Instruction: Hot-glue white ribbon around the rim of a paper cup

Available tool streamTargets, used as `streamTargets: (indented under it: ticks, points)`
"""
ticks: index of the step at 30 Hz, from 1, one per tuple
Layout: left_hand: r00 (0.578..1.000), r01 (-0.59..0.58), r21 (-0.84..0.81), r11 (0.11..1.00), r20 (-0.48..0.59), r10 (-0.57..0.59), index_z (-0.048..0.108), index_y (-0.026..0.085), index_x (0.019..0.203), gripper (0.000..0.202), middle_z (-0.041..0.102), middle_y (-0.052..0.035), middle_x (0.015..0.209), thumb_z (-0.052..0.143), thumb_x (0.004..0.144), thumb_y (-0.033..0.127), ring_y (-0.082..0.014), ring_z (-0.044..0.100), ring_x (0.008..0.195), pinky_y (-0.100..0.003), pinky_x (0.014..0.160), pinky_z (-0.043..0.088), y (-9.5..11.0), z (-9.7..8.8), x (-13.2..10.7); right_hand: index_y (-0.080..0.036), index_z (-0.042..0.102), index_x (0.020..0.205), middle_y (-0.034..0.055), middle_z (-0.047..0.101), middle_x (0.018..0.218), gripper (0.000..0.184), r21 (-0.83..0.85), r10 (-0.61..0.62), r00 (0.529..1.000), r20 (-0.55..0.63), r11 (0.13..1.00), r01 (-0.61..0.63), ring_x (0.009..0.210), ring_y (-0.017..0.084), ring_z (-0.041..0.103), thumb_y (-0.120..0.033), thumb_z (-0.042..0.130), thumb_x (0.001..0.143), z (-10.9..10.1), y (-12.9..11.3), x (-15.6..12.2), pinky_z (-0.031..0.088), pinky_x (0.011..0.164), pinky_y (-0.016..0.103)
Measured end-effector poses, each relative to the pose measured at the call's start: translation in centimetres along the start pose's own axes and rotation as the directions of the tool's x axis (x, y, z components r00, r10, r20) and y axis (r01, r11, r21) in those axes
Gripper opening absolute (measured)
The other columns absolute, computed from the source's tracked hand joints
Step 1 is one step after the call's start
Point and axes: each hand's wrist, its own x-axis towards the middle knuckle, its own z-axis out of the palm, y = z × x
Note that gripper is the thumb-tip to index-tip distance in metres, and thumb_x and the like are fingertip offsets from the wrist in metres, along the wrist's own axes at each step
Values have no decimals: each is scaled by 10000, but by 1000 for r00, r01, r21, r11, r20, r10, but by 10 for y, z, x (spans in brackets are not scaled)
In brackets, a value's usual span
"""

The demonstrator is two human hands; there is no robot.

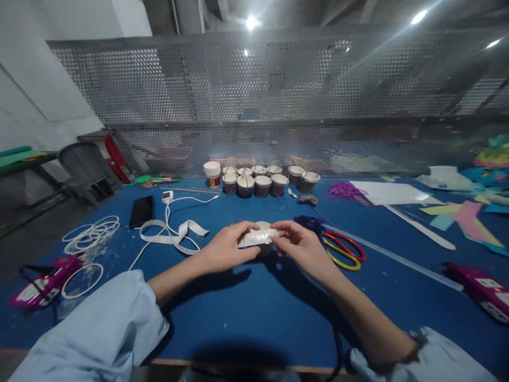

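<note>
While both forearms (178, 276) angle inward over the flat blue table (234, 318), left hand (227, 245) and right hand (303, 248) pinch opposite ends of a short white lettered strip (258, 238); it spans between fingertips, partly covering a pale round cup (263, 225).

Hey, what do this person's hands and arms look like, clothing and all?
The left hand and right hand are bare, with no gloves. The left sleeve and right sleeve are loose, wrinkled, light blue fabric, leaving the wrists uncovered.
</note>
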Motion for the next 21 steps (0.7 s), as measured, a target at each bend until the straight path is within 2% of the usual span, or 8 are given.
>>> streamTargets:
  ticks: [4, 8, 11, 14, 21]
  points:
    - [1000, 12, -87, 996, -15, -13, 591, 169, 1072, 318, 572, 7, 779, 500, 773, 231, -125, 491, 671, -230, 606, 375, -2, -13, 18, -194, 532, 965, -15, 607, 716, 279, -122, -139, 989, -57, 984, 131, 577, 116, 544, -370, 623, 768, -5, 4, 11, 445, 547, 249]
    - [998, 9, -50, 999, -61, -12, 620, 138, 1056, 332, 525, 23, 693, 536, 755, 249, -116, 451, 626, -226, 575, 342, -14, -18, 49, -183, 530, 1040, 32, 682, 768, 316, -329, -222, 970, -96, 927, 179, 639, 156, 602, -342, 583, 772, -8, 9, 29, 472, 603, 280]
    - [997, 46, -39, 998, -53, -48, 667, 123, 971, 297, 571, 5, 686, 546, 742, 267, -123, 471, 623, -227, 564, 341, -24, -14, 65, -186, 612, 858, 50, 697, 773, 173, -415, -241, 962, -130, 894, 168, 697, 183, 625, -321, 576, 757, -9, 15, 39, 471, 670, 305]
    - [998, 53, -71, 996, -34, -55, 695, 124, 847, 241, 640, -22, 740, 553, 722, 273, -135, 515, 666, -227, 580, 357, -31, -6, 71, -195, 638, 730, 44, 687, 744, 151, -482, -264, 950, -165, 862, 156, 694, 190, 605, -326, 566, 753, -10, 22, 42, 451, 668, 312]
    - [995, 71, -104, 992, -66, -78, 682, 126, 777, 221, 646, -17, 707, 560, 693, 289, -142, 531, 655, -232, 586, 365, -42, 7, 70, -189, 636, 729, 34, 674, 715, 189, -521, -265, 946, -185, 843, 134, 660, 175, 596, -334, 523, 771, -7, 40, 43, 443, 632, 286]
